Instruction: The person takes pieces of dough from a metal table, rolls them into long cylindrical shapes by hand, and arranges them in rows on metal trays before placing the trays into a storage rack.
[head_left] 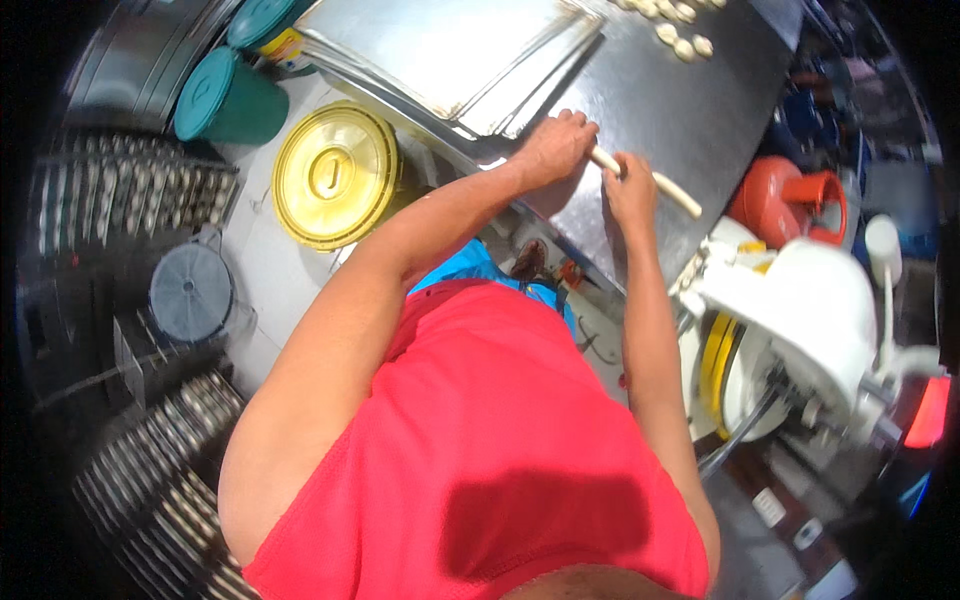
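A long rope of pale dough [678, 194] runs slantwise over the metal table near its front edge. My left hand [556, 149] is closed around the far-left end of the rope. My right hand [631, 190] grips it farther along, with fingers and thumb curled about it, and a length sticks out to the right. Between the two hands a short stretch of dough shows. Small dough pieces [684, 48] lie in a loose group at the table's far side.
Stacked metal trays [430, 50] cover the left part of the steel table [700, 120]. To the left stand a yellow lidded bucket [335, 175], a green bin [230, 100] and racks of filled trays [140, 195]. At right are a white mixer [790, 300] and an orange gas cylinder [775, 195].
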